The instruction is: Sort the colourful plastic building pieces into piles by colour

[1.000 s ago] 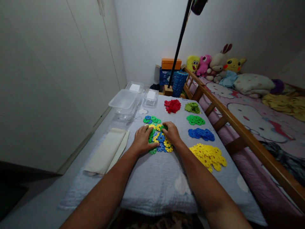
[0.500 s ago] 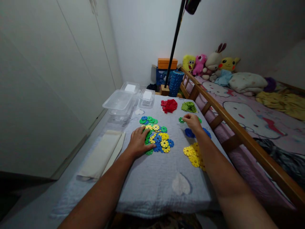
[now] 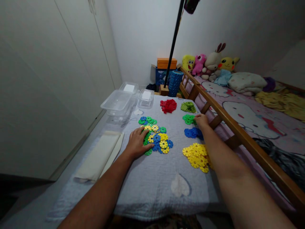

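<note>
My left hand (image 3: 138, 143) lies with fingers spread at the left side of a mixed pile of notched plastic snowflake discs (image 3: 156, 138) in green, yellow and blue. My right hand (image 3: 202, 121) is pinched at the right edge of a small pile of green discs (image 3: 188, 119), a green disc at its fingertips. Nearer me along the right side lie blue discs (image 3: 190, 132) and overlapping yellow discs (image 3: 195, 155), partly covered by my right forearm. Red discs (image 3: 168, 106) and olive-green discs (image 3: 188, 107) sit in heaps farther back.
Clear plastic containers (image 3: 116, 101) stand at the table's back left, in front of a folded cream cloth (image 3: 98, 156). A wooden bed rail (image 3: 228, 133) runs along the right edge. A black pole (image 3: 173, 44) rises behind the table, beside a blue foam roller (image 3: 175, 83).
My right hand has moved right, from the left edge of the green pile to its right edge, uncovering more green, blue and yellow discs. My left hand stays in place.
</note>
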### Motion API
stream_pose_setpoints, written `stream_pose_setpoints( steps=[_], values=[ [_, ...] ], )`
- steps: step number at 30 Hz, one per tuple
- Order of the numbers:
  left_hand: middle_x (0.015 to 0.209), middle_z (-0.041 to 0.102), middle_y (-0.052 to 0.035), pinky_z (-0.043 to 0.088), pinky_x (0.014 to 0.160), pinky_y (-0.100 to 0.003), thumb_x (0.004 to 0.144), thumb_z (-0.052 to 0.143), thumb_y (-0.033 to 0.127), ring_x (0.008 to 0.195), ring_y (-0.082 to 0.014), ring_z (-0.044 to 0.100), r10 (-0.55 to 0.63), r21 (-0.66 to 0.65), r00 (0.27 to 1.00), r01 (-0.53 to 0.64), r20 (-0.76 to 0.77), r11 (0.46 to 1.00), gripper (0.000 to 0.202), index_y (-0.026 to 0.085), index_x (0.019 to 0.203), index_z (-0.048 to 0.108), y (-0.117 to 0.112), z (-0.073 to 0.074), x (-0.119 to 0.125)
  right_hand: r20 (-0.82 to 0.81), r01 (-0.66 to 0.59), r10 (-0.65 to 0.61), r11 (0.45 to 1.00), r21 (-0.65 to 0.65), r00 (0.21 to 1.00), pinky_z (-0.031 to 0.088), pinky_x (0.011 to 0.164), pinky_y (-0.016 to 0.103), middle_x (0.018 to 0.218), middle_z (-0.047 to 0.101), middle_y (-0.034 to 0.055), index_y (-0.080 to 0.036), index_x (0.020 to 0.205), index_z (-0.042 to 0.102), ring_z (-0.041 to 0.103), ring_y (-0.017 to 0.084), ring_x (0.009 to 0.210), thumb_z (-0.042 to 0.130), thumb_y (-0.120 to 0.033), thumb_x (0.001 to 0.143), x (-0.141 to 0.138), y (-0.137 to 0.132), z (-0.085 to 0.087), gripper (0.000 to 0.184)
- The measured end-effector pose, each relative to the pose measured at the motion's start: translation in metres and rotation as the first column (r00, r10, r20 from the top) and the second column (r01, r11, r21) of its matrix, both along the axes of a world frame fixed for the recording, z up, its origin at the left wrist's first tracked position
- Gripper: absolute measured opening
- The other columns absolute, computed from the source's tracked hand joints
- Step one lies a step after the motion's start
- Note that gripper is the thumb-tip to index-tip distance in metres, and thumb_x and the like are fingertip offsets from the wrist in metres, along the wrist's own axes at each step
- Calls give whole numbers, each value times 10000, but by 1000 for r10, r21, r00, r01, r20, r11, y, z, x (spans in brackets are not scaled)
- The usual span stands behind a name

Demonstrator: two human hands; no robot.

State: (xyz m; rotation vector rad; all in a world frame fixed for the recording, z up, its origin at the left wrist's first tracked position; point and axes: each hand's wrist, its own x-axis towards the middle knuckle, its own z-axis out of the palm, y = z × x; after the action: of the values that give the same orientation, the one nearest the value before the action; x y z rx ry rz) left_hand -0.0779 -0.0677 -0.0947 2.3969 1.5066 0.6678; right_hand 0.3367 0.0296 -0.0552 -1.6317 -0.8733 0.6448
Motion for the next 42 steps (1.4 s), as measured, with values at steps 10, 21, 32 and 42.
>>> stream_pose_setpoints(
  steps=[10,21,32,42],
  values=[
    [1498,518,-153,366,1167,-574,819,729,528,1393,-370,466,7,-12,1000,-7,-2,1000,656,245,1392,585,0,5,1,279,-318,306,948,-4,910,462,678,285,721,676,-2,-205,739,685,589,161,680,688,-219,730,-84,-72,25,17],
    [1497,528,-147,375,1176,-536,863,675,486,1396,-341,479,30,8,998,-30,55,1000,593,226,1387,578,1,2,1,731,-459,477,853,-250,489,408,1052,447,1234,705,143,-216,1167,709,574,314,1166,607,-184,864,-182,-124,-15,321],
    [1478,528,-138,379,1175,-541,818,714,477,1379,-347,483,21,9,998,-22,55,1000,610,229,1364,598,2,1,1,713,-437,434,878,-197,551,428,1020,418,1162,688,134,-193,1197,700,567,297,1123,614,-177,860,-179,-119,-23,348],
    [1471,533,-164,381,1179,-555,812,716,519,1380,-376,484,4,42,998,-7,68,999,590,202,1305,639,8,-4,-1,550,-497,410,868,12,728,460,867,357,896,686,62,-208,845,670,605,224,892,563,-182,840,-177,-126,-13,111]
  ],
)
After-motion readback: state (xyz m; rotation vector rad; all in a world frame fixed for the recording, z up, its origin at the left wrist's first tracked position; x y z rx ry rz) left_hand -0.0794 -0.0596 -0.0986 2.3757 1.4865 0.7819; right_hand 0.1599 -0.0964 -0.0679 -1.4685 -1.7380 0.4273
